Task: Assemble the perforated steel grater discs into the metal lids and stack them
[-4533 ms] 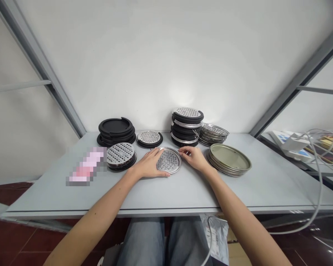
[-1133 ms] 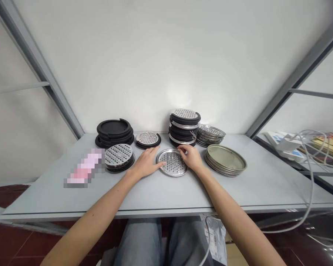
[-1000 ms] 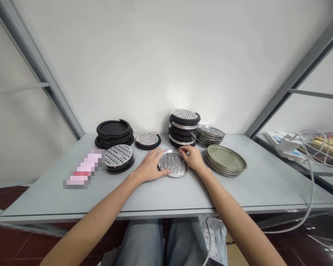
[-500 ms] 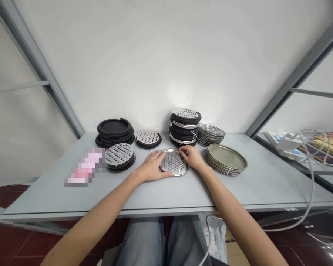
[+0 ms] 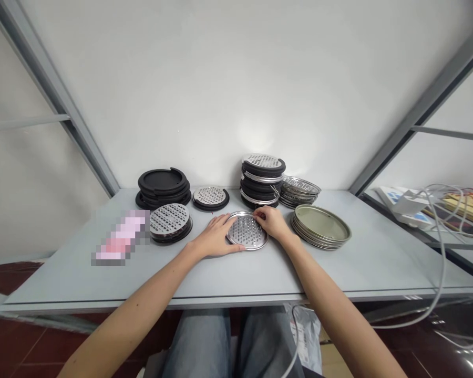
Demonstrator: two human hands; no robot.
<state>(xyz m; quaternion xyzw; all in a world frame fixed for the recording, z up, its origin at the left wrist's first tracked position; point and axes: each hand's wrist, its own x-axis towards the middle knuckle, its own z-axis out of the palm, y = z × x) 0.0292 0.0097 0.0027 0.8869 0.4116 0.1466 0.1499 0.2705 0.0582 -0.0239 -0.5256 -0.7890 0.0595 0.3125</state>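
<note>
A round silver perforated disc (image 5: pixel 247 232) with a raised rim lies flat on the table in front of me. My left hand (image 5: pixel 216 237) rests against its left edge, thumb and fingers spread apart. At the disc's upper right rim is my right hand (image 5: pixel 271 221), its fingertips pinched together; what they hold, if anything, is too small to make out. To the right stands a stack of olive-green round plates (image 5: pixel 322 226). A stack topped by a perforated silver disc (image 5: pixel 169 219) sits left of my left hand.
Behind are black round holders (image 5: pixel 163 181), a black-rimmed perforated disc (image 5: pixel 211 197), a tall mixed stack (image 5: pixel 262 181) and silver rimmed discs (image 5: pixel 299 190). A pixelated pink item (image 5: pixel 120 239) lies at left. White cables (image 5: pixel 443 252) hang at the right.
</note>
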